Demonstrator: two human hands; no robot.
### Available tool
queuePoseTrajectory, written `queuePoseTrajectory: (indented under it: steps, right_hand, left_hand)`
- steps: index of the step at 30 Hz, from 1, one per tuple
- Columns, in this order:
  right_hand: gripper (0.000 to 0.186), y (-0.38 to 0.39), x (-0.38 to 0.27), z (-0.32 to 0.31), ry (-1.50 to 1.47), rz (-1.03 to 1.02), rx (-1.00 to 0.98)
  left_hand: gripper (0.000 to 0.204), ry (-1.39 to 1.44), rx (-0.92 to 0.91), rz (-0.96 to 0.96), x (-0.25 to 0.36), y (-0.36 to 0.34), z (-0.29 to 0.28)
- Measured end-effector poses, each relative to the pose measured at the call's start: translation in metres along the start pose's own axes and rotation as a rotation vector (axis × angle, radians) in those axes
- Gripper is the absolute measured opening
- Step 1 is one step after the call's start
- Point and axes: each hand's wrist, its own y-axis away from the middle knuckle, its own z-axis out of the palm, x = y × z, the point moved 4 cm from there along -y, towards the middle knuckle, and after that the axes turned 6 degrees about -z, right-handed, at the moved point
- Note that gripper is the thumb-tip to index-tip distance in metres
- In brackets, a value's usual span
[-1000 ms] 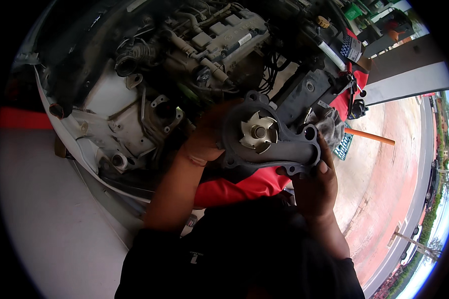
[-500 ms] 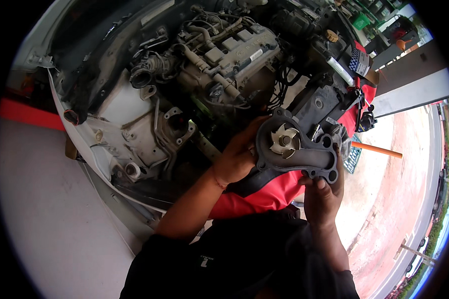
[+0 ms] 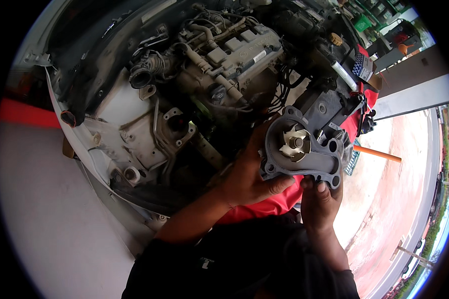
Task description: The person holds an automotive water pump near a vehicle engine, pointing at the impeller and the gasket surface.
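Note:
Between my two hands is a grey metal water pump (image 3: 314,162), its pale bladed impeller (image 3: 295,143) facing up toward me. My left hand (image 3: 257,182) grips the round end, thumb along the lower edge and the other fingers mostly hidden behind the housing. Closed on the narrower end with its bolt holes is my right hand (image 3: 322,202), thumb at the lower rim and fingers behind. The pump is held above the car's front edge, apart from the engine (image 3: 244,52).
A red cover (image 3: 264,198) drapes over the front edge below the pump. On the right, an orange rod (image 3: 379,153) sticks out beside a teal crate (image 3: 352,162). A small box (image 3: 364,66) sits on the far right edge. The white fender (image 3: 50,189) lies at left.
The pump has shifted slightly right and tilted in my hands. My left thumb has come round to its lower front edge; my right hand keeps its hold.

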Motion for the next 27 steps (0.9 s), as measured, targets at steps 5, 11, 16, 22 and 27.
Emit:
queuePoseTrajectory:
  steps: [5,11,16,22,27]
  right_hand:
    - [0.099,0.004,0.001,0.003,0.035,-0.017,-0.018]
    - [0.103,0.005,-0.001,0.000,0.052,0.005,-0.014]
    - [0.098,0.003,0.000,0.004,0.125,-0.038,-0.004]
    - [0.099,0.004,-0.001,0.012,0.189,-0.043,0.007]
    - [0.103,-0.002,-0.002,0.012,0.151,-0.038,0.010]
  left_hand:
    - [0.103,-0.058,-0.010,0.054,-0.004,0.002,-0.008]
    - [0.102,0.248,0.020,-0.019,-0.006,0.005,0.001]
    - [0.095,0.482,0.052,-0.208,-0.001,0.003,0.004]
    - [0.092,0.451,0.067,-0.191,-0.004,0.004,-0.003]
    - [0.094,0.409,0.077,-0.222,-0.007,0.004,-0.005]
